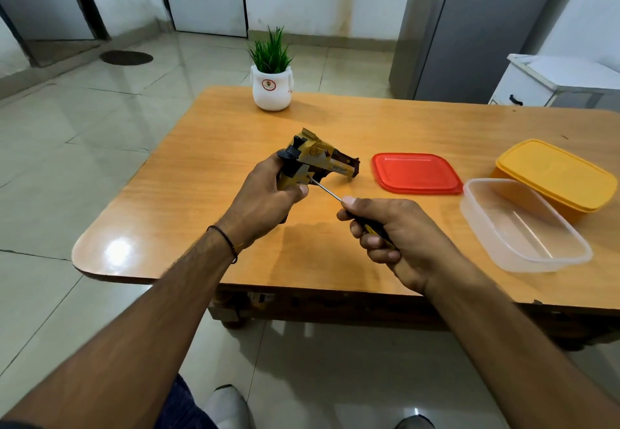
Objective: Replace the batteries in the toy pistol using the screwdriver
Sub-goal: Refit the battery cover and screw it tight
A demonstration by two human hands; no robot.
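Note:
My left hand (pixel 265 200) grips the handle of the yellow and dark brown toy pistol (pixel 322 160), holding it above the wooden table (pixel 208 167) with the barrel pointing right. My right hand (pixel 392 237) is closed around the black and yellow handle of the screwdriver (pixel 327 190). Its thin metal shaft runs up and left, and the tip touches the side of the pistol's grip just above my left thumb. No batteries are in sight.
A red lid (pixel 416 173) lies right of the pistol. A clear plastic box (pixel 523 227) without a lid stands near the front right, with a yellow lidded box (pixel 553 177) behind it. A white pot with a green plant (pixel 271 86) stands at the table's far edge.

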